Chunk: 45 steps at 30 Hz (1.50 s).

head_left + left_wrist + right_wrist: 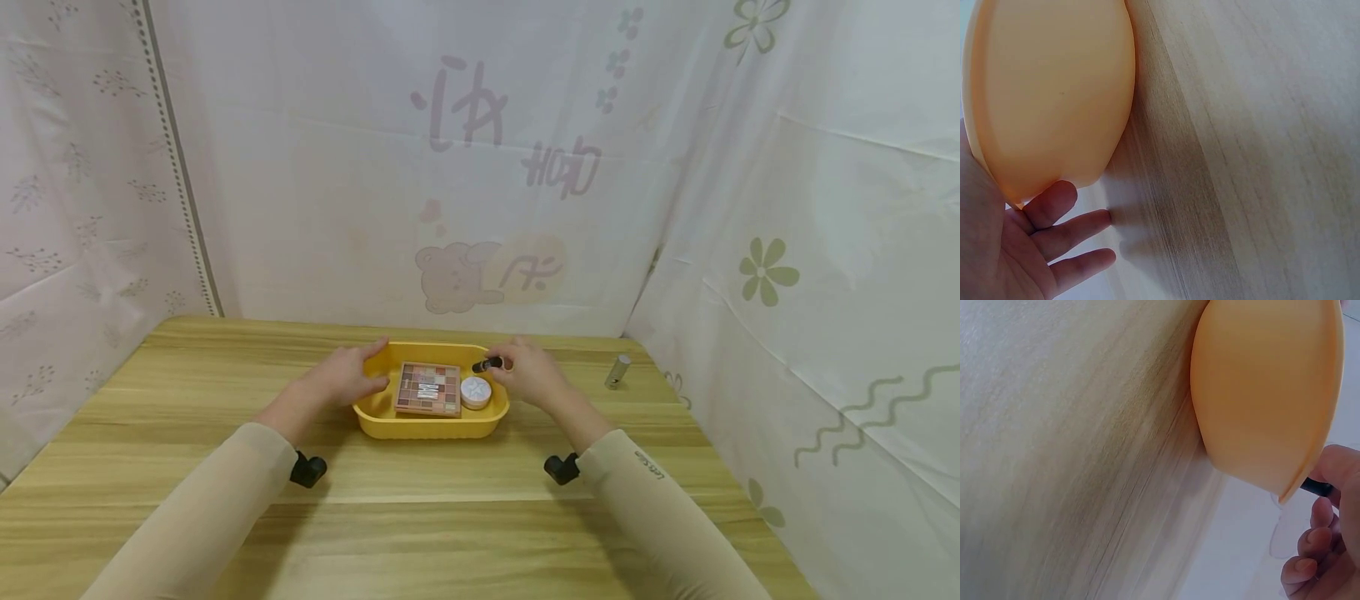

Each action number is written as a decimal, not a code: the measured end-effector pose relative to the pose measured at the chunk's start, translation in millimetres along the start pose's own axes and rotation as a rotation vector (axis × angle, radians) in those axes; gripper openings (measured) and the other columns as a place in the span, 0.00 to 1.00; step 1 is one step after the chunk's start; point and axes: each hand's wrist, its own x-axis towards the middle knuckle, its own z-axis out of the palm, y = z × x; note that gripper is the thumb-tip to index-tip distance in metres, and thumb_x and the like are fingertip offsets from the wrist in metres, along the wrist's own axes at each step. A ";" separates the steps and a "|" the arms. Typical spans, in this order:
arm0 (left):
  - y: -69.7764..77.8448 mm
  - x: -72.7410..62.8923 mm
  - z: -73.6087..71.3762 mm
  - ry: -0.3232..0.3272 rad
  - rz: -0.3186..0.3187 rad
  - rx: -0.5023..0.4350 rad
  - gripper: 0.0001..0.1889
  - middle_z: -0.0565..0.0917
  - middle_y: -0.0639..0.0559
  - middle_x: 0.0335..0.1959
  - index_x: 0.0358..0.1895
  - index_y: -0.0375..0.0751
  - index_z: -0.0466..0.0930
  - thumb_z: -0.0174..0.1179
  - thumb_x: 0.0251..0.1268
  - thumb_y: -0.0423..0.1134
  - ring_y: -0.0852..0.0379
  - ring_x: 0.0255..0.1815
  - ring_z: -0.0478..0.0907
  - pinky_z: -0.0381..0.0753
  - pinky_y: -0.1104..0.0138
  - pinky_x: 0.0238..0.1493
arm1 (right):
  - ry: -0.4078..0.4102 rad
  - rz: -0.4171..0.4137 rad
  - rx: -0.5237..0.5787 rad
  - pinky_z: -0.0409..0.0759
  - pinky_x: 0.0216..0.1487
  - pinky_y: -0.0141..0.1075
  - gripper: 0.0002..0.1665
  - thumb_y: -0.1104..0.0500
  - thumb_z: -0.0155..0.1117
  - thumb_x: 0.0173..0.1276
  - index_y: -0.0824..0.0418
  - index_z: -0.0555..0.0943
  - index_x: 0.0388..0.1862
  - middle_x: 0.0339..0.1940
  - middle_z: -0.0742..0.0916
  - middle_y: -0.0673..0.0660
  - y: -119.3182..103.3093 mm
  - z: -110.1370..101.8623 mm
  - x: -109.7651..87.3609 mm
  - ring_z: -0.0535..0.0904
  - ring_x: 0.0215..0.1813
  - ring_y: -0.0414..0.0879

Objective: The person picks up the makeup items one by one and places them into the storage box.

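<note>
A yellow plastic basket [431, 429] stands on the table, holding an eyeshadow palette [427, 390] and a round white compact [476, 392]. At its left end my left hand [345, 377] grips the rim. The left wrist view shows several fingers of that hand below the basket's rim [1054, 112]. Over the right end, my right hand [531, 372] pinches a small black lipstick-like tube [487, 365] between thumb and fingertips. Only a short dark piece of this tube [1317, 487] shows beyond the rim in the right wrist view.
A small silver tube [617, 372] stands near the table's right edge, beyond the right hand. Patterned white curtains [337, 183] hang behind the wooden table [420, 533] and along both sides.
</note>
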 end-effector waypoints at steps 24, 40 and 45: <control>0.1 -0.1 0.3 -0.015 -0.010 -0.007 0.44 0.69 0.27 0.83 0.92 0.54 0.51 0.63 0.81 0.53 0.51 0.29 0.73 0.79 0.51 0.57 | 0.021 -0.013 0.062 0.72 0.37 0.39 0.16 0.47 0.66 0.78 0.51 0.93 0.54 0.39 0.82 0.52 8.6 -6.8 -8.1 0.75 0.39 0.48; -0.9 0.7 1.4 0.001 -0.002 -0.003 0.44 0.72 0.27 0.80 0.92 0.53 0.52 0.63 0.80 0.53 0.45 0.37 0.77 0.79 0.48 0.59 | -0.044 -0.038 0.062 0.77 0.42 0.41 0.18 0.44 0.63 0.82 0.50 0.94 0.53 0.43 0.84 0.52 10.4 -6.3 -7.9 0.77 0.42 0.47; -0.3 0.8 1.1 0.010 0.001 -0.001 0.44 0.71 0.27 0.81 0.92 0.52 0.53 0.63 0.80 0.53 0.42 0.49 0.80 0.79 0.45 0.67 | -0.082 -0.039 0.066 0.75 0.42 0.42 0.20 0.43 0.63 0.82 0.50 0.92 0.60 0.43 0.83 0.53 7.5 -6.5 -8.6 0.76 0.42 0.48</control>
